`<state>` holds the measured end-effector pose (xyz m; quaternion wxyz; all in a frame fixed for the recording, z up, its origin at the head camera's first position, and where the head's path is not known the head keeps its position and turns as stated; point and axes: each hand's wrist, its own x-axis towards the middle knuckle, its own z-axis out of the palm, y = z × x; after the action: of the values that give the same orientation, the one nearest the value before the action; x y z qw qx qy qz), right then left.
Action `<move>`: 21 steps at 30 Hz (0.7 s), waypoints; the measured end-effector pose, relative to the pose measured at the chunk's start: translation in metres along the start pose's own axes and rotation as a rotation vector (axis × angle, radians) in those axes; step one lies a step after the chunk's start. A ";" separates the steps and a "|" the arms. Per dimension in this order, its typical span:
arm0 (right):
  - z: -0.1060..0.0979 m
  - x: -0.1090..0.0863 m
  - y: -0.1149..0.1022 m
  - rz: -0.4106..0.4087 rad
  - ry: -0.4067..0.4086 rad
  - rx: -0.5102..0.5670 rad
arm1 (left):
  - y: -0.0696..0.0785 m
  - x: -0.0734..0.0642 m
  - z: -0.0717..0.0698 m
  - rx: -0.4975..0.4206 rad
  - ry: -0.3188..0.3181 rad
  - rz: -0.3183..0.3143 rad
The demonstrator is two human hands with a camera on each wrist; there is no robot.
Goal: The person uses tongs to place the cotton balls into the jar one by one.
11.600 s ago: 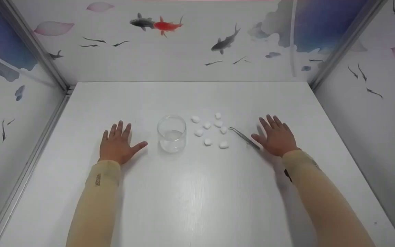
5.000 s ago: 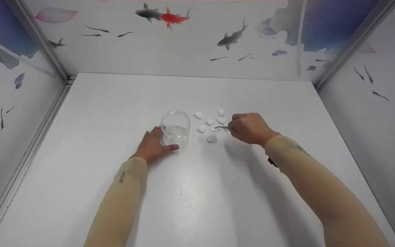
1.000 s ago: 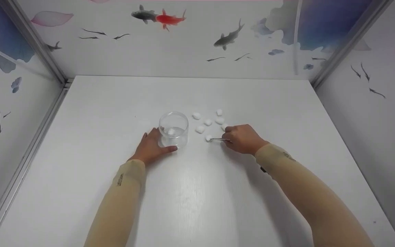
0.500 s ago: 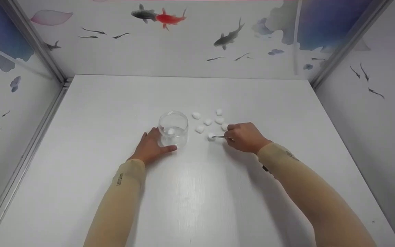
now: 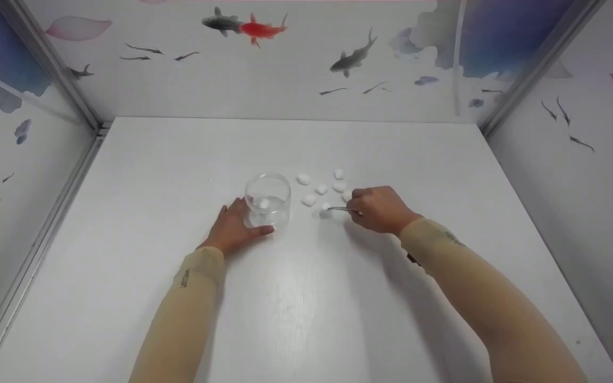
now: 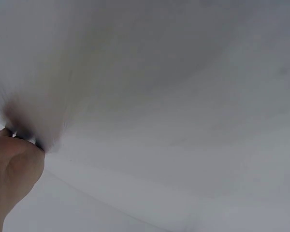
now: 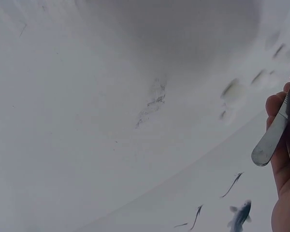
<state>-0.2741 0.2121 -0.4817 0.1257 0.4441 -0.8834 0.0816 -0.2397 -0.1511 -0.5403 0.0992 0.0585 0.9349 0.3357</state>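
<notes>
My left hand (image 5: 236, 227) holds a clear jar (image 5: 269, 183) at its lower left, thumb across the front and fingers partly hidden behind it. One white cotton ball (image 5: 265, 204) shows inside the jar. To the jar's right, my right hand (image 5: 383, 208) grips curved metal tweezers (image 5: 340, 208), their tips at another cotton ball (image 5: 325, 206), which appears just off the table with a shadow below. The right wrist view shows the tweezers' broad handle end (image 7: 270, 142) against the fingers. In the left wrist view only part of the left hand (image 6: 14, 169) appears.
Several loose cotton balls (image 5: 321, 189) lie on the white table (image 5: 285, 319) behind the tweezers, one partly covered by the right hand. A fish-patterned panel (image 5: 296, 96) closes off the back, with further panels at both sides.
Since the oldest frame, the hands have taken hold of jar and tweezers, and a cotton ball has entered the jar. Over the last second, tweezers and cotton ball have moved slightly up and away.
</notes>
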 end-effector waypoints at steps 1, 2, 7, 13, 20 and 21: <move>0.000 0.000 0.000 0.003 -0.001 0.001 | 0.000 0.000 0.000 -0.002 -0.003 -0.001; -0.001 0.001 -0.001 0.007 0.000 0.002 | 0.001 -0.001 0.000 -0.004 -0.006 -0.003; -0.004 0.003 -0.003 0.021 0.014 0.007 | 0.002 -0.002 -0.001 -0.013 -0.010 -0.021; -0.010 0.009 -0.004 0.010 0.040 0.018 | 0.002 -0.002 -0.001 -0.008 -0.013 -0.031; -0.017 0.015 -0.007 0.013 0.025 0.015 | 0.003 -0.001 -0.001 -0.012 -0.009 -0.035; -0.018 0.016 -0.008 0.014 0.021 0.015 | 0.003 -0.001 -0.001 -0.012 -0.008 -0.035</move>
<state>-0.2741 0.2000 -0.4597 0.1313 0.4380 -0.8844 0.0938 -0.2383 -0.1493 -0.5375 0.1092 0.0431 0.9334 0.3391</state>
